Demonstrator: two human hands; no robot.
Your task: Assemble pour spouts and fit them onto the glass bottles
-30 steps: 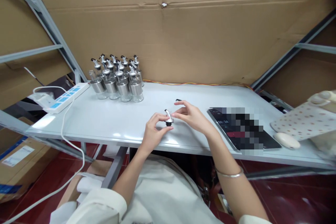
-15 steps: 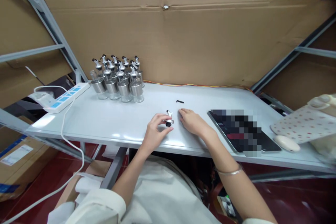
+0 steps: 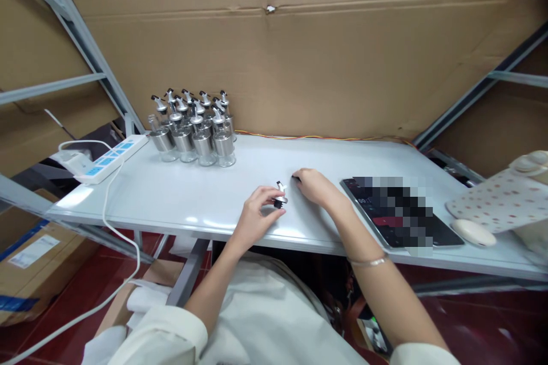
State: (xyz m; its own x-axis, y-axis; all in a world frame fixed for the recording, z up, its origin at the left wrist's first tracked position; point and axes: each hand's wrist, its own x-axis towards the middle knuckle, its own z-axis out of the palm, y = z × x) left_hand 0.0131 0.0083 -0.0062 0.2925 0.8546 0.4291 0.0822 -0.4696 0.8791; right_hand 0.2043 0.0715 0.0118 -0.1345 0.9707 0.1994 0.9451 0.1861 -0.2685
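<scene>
Near the table's front edge, my left hand pinches a bottle pourer spout with a silver body and a black ribbed stopper. To its right, my right hand has its fingers closed on a small black piece, only the tip of which shows past the fingertips. The two hands are apart, both just over the white table. At the back left stand several glass bottles with steel bands; most carry the same kind of pourer spout.
A white power strip with a cable lies at the left edge. On the right are a tablet with a blurred screen, a cream oval object and a spotted bag. Cardboard walls the back.
My right hand has taken hold of the small black piece that lay on the table and drawn it slightly nearer. My left hand still holds the pourer spout, almost unmoved.
</scene>
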